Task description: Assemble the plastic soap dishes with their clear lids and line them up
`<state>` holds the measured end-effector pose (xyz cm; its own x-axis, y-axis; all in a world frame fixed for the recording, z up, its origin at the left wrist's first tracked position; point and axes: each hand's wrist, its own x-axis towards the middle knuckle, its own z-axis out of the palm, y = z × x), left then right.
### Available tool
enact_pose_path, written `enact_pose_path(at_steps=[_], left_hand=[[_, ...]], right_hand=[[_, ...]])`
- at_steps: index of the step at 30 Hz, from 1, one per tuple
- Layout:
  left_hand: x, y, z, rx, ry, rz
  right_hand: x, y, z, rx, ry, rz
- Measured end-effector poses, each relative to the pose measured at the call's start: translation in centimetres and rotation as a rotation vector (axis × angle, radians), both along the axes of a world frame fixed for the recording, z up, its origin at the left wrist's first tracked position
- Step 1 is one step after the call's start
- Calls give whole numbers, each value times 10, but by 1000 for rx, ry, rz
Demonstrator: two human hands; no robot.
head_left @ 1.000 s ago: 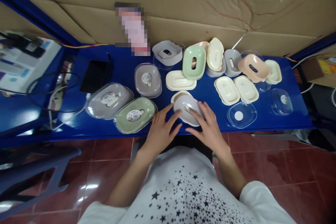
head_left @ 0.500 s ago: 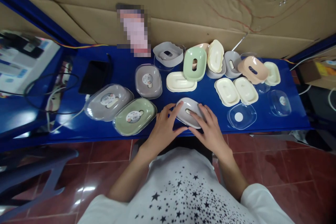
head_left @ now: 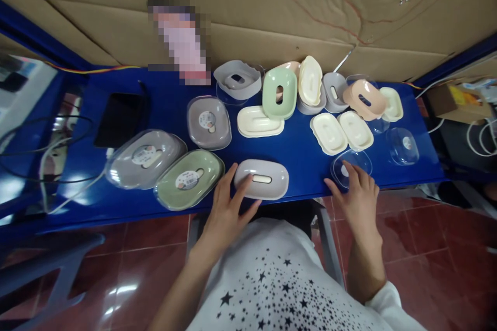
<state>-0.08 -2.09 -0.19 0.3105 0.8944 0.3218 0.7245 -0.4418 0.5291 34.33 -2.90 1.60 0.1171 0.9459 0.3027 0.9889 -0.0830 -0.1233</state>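
A grey oval soap dish [head_left: 267, 180] with a slot on top lies at the front edge of the blue table [head_left: 303, 158]. My left hand [head_left: 227, 207] grips its left end, fingers on top and thumb below. My right hand [head_left: 355, 194] is further right with its fingers spread. Its fingertips rest on the near edge of a clear plastic lid [head_left: 351, 165] that lies flat on the table.
Left of the grey dish lie closed dishes: green [head_left: 190, 178], grey [head_left: 143, 158], and grey [head_left: 208, 122]. Several cream trays [head_left: 260, 121], a green dish [head_left: 278, 92], a peach dish [head_left: 365, 98] and another clear lid [head_left: 404, 144] are behind. A black phone [head_left: 120, 119] and cables lie at left.
The grey dish has been set down flat over the cream tray. My right hand has left it and moved right onto the clear lid. My left hand stays on the dish.
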Motion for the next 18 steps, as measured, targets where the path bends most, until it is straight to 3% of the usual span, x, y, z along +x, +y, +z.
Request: enact_pose_path(at_steps=[4, 7, 10, 13, 15, 18], left_hand=[[3, 4, 0, 35, -5, 22], [7, 9, -1, 1, 1, 16], [12, 11, -3, -34, -44, 35], [17, 9, -7, -54, -95, 82], [20, 7, -8, -68, -126, 95], [23, 6, -10, -68, -143, 89]], right_hand=[[-1, -31, 6, -77, 103, 138], [-23, -38, 22, 52, 483, 134], [-48, -21, 26, 246, 996, 25], [-67, 7, 11, 84, 1303, 90], [-74, 20, -3, -27, 1279, 134], [-81, 26, -15, -9, 1036, 177]])
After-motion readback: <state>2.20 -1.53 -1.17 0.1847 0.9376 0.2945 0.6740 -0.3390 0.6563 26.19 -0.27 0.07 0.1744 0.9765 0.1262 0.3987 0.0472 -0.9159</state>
